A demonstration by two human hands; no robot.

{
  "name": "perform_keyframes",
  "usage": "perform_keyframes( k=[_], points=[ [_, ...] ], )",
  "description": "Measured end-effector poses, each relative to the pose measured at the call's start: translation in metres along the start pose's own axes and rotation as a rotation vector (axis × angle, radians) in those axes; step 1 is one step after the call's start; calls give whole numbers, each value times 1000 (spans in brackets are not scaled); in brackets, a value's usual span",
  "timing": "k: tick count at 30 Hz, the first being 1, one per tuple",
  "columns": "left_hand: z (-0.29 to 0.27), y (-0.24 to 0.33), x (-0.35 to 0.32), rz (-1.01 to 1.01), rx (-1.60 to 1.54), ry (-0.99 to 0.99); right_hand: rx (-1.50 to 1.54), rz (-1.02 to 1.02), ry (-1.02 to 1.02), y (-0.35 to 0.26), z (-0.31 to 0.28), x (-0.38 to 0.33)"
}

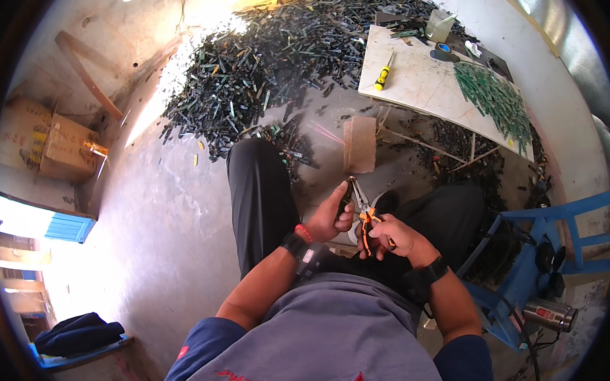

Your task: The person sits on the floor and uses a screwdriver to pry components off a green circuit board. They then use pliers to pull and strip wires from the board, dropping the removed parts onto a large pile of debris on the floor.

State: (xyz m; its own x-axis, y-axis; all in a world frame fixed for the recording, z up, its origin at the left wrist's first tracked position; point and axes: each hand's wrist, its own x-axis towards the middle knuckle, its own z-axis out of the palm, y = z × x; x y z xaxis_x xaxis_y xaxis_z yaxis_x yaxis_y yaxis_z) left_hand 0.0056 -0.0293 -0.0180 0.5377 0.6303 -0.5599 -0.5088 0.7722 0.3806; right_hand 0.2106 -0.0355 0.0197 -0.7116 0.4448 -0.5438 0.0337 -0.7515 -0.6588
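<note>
My right hand (pixel 400 235) is closed around the orange-and-black handles of a pair of pliers (pixel 368 215). Its metal jaws point up and away from me, toward my left thumb. My left hand (pixel 330 215) grips a small dark strip (pixel 347 197), with the thumb along its upper end and the fingers curled behind. The plier tips meet the strip's top end or lie right beside it; I cannot tell whether they bite on it. Both hands are held over my lap, between my knees.
Beyond my knees spreads a large heap of dark strips (pixel 239 77). A pale board table (pixel 409 73) bears a yellow screwdriver (pixel 382 78), green strips (pixel 493 100) and a clear container (pixel 439 26). Brown cardboard (pixel 360 144) lies ahead. At right stand a blue chair (pixel 526 262) and metal cylinder (pixel 551 314).
</note>
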Motion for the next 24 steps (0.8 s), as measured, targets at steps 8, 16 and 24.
perform_keyframes(
  k=[8, 16, 24],
  points=[
    [-3, 4, 1, -15, -53, -100, 94, -48, -94, 2, 1, 0],
    [0, 2, 2, -7, -8, -44, 90, -53, -56, 2, 3, 2],
    [6, 1, 1, 32, 88, 12, 165, -44, -67, 4, 1, 5]
  ],
)
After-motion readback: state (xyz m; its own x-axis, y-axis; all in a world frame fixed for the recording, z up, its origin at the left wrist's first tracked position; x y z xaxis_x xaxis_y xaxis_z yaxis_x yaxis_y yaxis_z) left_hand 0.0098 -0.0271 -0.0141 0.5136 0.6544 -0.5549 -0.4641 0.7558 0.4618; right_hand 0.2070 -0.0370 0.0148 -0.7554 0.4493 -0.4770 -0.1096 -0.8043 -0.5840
